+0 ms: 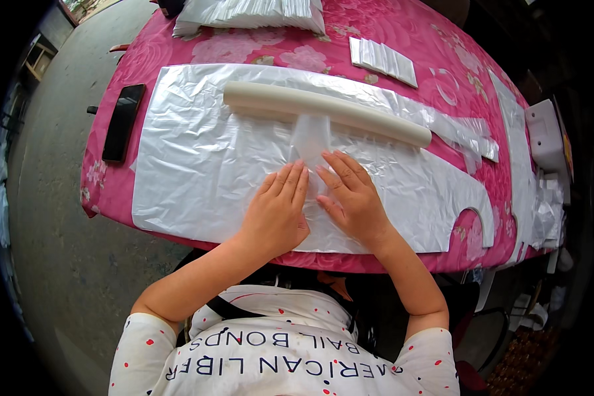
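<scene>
White plastic sheet (198,165) lies flat along near edge of table (110,190), pale tube (336,113) across it. Grip: left hand (275,211) flat, fingers together; right hand (351,198) fingers slightly spread; neither pinching. Flattening seems largely done; folding apparently left. Stack (247,14) at far edge looks finished.

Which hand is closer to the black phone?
Left. The left hand is to the right of the phone and lower in the picture; the right hand is farther right, beyond the left one.
</scene>
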`<control>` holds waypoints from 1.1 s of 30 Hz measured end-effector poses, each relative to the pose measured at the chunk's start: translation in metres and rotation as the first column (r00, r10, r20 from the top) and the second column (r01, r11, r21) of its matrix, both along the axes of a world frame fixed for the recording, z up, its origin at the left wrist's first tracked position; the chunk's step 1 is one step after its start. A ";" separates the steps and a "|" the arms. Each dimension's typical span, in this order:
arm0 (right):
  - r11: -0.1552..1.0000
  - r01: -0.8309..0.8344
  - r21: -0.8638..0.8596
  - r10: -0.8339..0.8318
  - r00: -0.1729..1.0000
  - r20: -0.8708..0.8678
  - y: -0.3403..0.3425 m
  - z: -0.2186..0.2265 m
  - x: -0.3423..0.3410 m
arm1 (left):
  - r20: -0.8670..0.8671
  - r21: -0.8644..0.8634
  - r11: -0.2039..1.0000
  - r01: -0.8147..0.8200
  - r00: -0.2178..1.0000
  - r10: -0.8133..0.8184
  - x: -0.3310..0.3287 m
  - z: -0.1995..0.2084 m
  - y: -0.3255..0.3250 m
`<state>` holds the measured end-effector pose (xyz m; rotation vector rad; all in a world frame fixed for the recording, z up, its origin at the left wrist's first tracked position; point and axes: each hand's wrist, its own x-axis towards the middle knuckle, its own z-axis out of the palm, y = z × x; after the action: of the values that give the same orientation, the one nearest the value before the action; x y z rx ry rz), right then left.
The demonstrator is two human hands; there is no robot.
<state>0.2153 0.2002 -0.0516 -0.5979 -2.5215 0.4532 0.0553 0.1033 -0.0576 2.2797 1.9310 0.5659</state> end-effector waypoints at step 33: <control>0.550 0.357 -0.755 -0.178 0.933 0.312 0.012 0.022 -0.023 | 0.577 -0.359 0.916 -0.177 0.729 0.367 -0.030 0.014 0.010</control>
<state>0.1920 0.2120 -0.0300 -1.4097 -2.2091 1.5225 0.0253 0.1137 -0.0432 1.3667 1.8316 0.8887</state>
